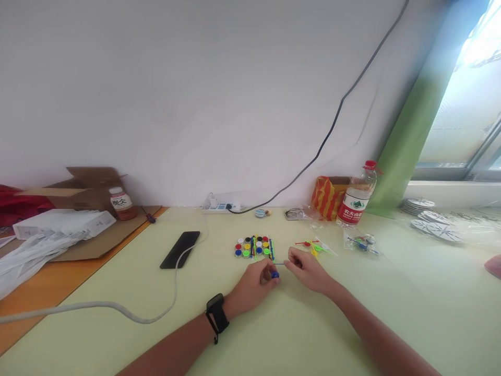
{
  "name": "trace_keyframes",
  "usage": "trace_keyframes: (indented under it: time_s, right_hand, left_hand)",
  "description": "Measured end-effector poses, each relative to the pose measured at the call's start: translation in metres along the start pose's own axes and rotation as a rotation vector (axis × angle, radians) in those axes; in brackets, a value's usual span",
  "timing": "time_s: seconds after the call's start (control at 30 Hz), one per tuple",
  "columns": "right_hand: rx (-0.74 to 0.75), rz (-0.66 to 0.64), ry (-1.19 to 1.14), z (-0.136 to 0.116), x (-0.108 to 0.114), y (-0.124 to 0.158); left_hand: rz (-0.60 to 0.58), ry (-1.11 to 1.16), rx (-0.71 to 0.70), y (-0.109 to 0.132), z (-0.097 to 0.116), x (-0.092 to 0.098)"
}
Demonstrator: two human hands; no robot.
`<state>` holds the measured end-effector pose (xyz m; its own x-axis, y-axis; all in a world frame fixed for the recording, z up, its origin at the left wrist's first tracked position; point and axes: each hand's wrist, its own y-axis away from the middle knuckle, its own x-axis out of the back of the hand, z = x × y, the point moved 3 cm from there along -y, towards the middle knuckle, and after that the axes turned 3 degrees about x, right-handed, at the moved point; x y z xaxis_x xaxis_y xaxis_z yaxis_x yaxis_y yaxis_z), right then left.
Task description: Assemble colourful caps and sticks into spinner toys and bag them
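Note:
My left hand, with a black watch on its wrist, is closed around a small blue round piece. My right hand pinches one end of a thin blue stick. The stick's other end reaches to the fingers of my left hand; whether it touches the round piece I cannot tell. Just beyond my hands, several small round pieces in red, yellow, white, black, blue and green lie in rows, with coloured strips among them. Red, green, yellow and white plastic sticks lie behind my right hand.
A black phone and a white cable lie to the left. Along the wall are a power strip, a red-and-yellow bag and a large water bottle. Bagged parts lie at right; a cardboard box stands far left.

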<state>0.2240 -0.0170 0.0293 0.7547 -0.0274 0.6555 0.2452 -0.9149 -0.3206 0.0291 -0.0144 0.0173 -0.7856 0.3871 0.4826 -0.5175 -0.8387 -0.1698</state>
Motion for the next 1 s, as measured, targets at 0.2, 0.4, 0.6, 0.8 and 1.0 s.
trace_keyframes:
  time_s: [0.2,0.4,0.6,0.8,1.0]
  right_hand:
    - [0.047,-0.128,-0.283,-0.014,-0.006,0.005]
    - [0.069,-0.154,-0.313,-0.019,-0.016,0.006]
    - [0.093,-0.123,-0.382,-0.020,-0.017,0.007]
    - [0.081,-0.127,-0.363,-0.020,-0.017,0.007]
    - [0.055,-0.136,-0.358,-0.021,-0.018,0.007]
  left_hand:
    - [0.010,0.300,0.044,-0.006,-0.006,-0.002]
    - [0.019,0.311,0.027,-0.008,-0.007,0.000]
    - [-0.004,0.308,0.038,-0.008,-0.005,0.000]
    - [-0.019,0.298,0.030,-0.008,-0.004,0.000]
    - [-0.026,0.267,0.026,-0.008,-0.005,0.000]
